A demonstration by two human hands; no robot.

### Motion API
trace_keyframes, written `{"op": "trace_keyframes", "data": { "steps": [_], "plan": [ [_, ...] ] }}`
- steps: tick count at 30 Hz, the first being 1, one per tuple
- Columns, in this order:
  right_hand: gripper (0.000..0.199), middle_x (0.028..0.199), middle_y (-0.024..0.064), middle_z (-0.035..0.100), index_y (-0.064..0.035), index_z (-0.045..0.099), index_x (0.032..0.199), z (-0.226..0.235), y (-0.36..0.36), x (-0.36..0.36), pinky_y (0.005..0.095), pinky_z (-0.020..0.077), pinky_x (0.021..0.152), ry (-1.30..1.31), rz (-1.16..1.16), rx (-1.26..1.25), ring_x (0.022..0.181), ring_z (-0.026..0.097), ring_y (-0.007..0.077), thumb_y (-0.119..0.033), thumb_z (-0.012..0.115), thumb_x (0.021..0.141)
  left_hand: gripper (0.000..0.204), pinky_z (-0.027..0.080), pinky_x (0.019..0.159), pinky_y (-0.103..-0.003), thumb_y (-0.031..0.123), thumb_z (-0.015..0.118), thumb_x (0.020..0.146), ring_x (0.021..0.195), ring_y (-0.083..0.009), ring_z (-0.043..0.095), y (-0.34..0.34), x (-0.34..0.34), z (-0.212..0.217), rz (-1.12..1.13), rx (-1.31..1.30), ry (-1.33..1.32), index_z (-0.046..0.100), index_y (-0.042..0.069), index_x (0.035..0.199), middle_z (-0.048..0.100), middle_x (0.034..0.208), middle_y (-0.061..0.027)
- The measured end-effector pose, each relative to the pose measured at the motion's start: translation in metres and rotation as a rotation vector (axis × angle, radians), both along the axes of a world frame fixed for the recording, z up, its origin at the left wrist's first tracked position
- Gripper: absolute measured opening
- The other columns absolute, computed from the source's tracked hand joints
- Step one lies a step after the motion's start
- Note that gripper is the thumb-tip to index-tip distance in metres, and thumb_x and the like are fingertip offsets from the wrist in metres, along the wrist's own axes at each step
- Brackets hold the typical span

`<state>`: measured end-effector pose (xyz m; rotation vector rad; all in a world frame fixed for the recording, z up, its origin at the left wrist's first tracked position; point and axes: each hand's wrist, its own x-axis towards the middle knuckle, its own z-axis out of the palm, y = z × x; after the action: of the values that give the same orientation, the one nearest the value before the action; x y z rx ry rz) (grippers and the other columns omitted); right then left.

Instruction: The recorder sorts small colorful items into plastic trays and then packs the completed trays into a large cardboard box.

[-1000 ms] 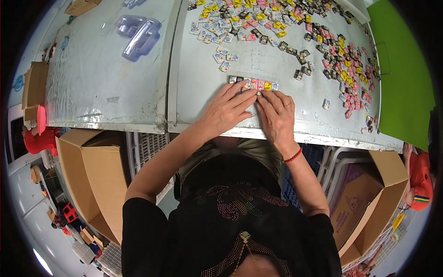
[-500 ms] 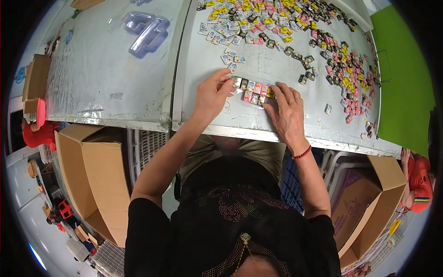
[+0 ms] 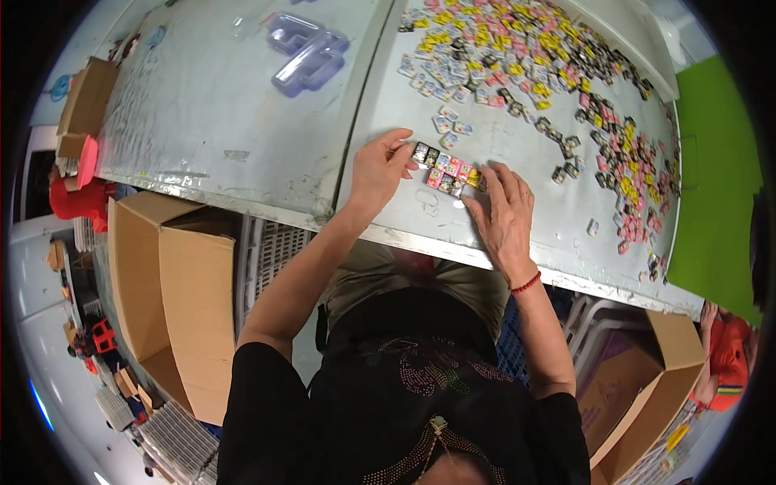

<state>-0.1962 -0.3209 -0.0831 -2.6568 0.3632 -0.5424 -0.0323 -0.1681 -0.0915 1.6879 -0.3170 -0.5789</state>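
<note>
A group of small printed packs point(image 3: 450, 170), black, pink, white and yellow, lies in two short rows near the table's front edge. My left hand point(image 3: 380, 171) curls at the left end of the upper row, thumb and forefinger against a black pack. At the other end my right hand point(image 3: 508, 212) bends around the packs, fingers on the yellow one and thumb by the lower row. The fingers partly cover the packs at both ends. A few loose white packs point(image 3: 449, 123) lie just beyond my left hand.
Many loose packs point(image 3: 533, 56) spread over the far and right side of the table point(image 3: 388, 218). Clear plastic trays point(image 3: 311, 61) lie at the left. Open cardboard boxes point(image 3: 194, 299) stand below the edge. A green panel point(image 3: 715, 178) bounds the right; people in red point(image 3: 727, 368) are at both sides.
The view has turned and shifted, so the table and trays appear further right. Both hands stay at the ends of the pack rows, with only slight finger movement.
</note>
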Motion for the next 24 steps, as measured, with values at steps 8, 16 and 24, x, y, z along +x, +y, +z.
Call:
{"op": "trace_keyframes", "data": {
  "steps": [8, 16, 24],
  "plan": [
    [0.051, 0.131, 0.0199, 0.049, -0.0009, 0.055, 0.125, -0.002, 0.008, 0.005, 0.0452, 0.0369, 0.100, -0.051, 0.059, 0.007, 0.119, 0.046, 0.0372, -0.018, 0.073, 0.081, 0.028, 0.050, 0.054, -0.026, 0.007, 0.058, 0.091, 0.063, -0.0109, 0.063, 0.041, 0.034, 0.004, 0.158, 0.164, -0.347, 0.061, -0.002, 0.118, 0.065, 0.078, -0.0089],
    [0.048, 0.127, 0.0183, 0.053, -0.0002, 0.059, 0.119, -0.002, 0.006, 0.000, 0.0465, 0.0389, 0.098, -0.041, 0.024, -0.018, 0.116, 0.047, 0.0381, -0.015, 0.076, 0.077, 0.023, 0.048, 0.069, -0.041, 0.008, 0.070, 0.081, 0.078, -0.0335, 0.059, 0.045, 0.088, 0.014, 0.190, 0.353, -1.123, 0.064, 0.004, 0.103, 0.061, 0.083, -0.0115],
    [0.047, 0.127, 0.0182, 0.054, 0.0001, 0.057, 0.122, -0.001, 0.009, 0.002, 0.0464, 0.0391, 0.099, -0.046, 0.040, 0.023, 0.117, 0.047, 0.0383, -0.015, 0.073, 0.080, 0.017, 0.048, 0.069, -0.042, 0.018, 0.073, 0.080, 0.075, -0.0300, 0.059, 0.038, 0.168, 0.020, 0.107, 0.614, -1.277, 0.067, 0.004, 0.087, 0.064, 0.080, -0.0102]
  ]
}}
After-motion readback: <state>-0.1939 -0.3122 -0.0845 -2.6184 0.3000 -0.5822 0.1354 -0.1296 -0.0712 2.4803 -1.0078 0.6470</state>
